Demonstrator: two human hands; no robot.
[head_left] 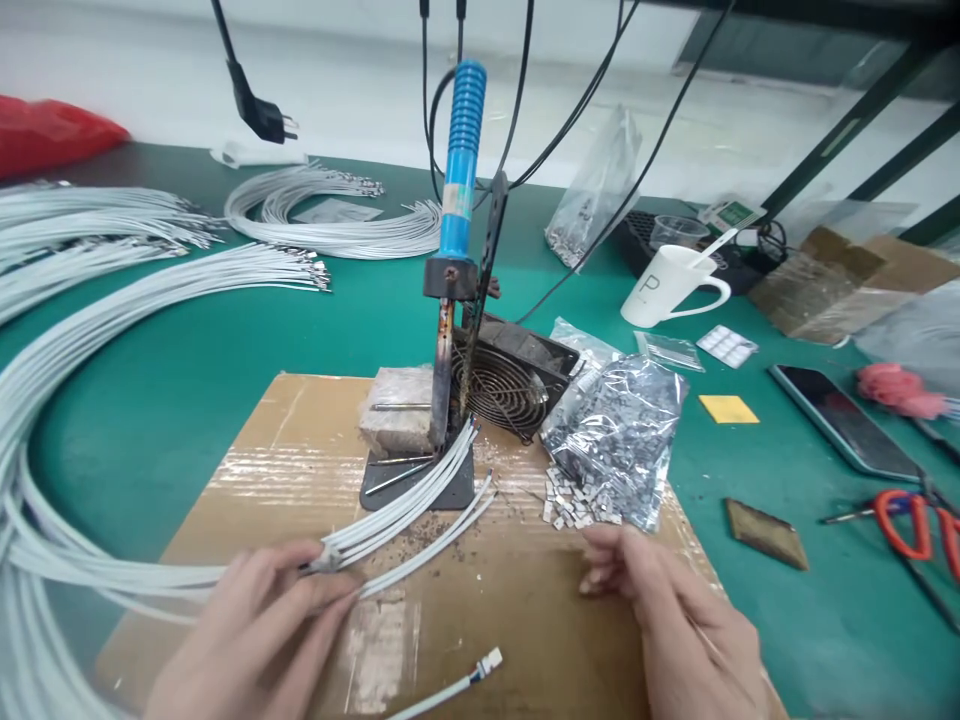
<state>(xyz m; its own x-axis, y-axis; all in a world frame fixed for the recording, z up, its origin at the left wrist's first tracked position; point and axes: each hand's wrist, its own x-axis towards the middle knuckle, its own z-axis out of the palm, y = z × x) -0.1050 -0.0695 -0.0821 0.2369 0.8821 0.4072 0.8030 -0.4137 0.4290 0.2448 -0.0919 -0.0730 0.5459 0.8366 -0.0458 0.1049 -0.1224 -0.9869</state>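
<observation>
Left hand (pixel 255 630) pinches white wires (pixel 409 500) on cardboard (pixel 247 450); right hand (pixel 675 620), fingers curled, holding nothing visible, lies near metal clips (pixel 574 500) beside the cardboard's right edge; green table (pixel 150 400) beyond.

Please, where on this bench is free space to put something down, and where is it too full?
Bare green mat lies between the cardboard sheet and the white cables, and between the silver bag and the phone. Crowded: around the soldering iron, fan, left hand and right hand.
</observation>
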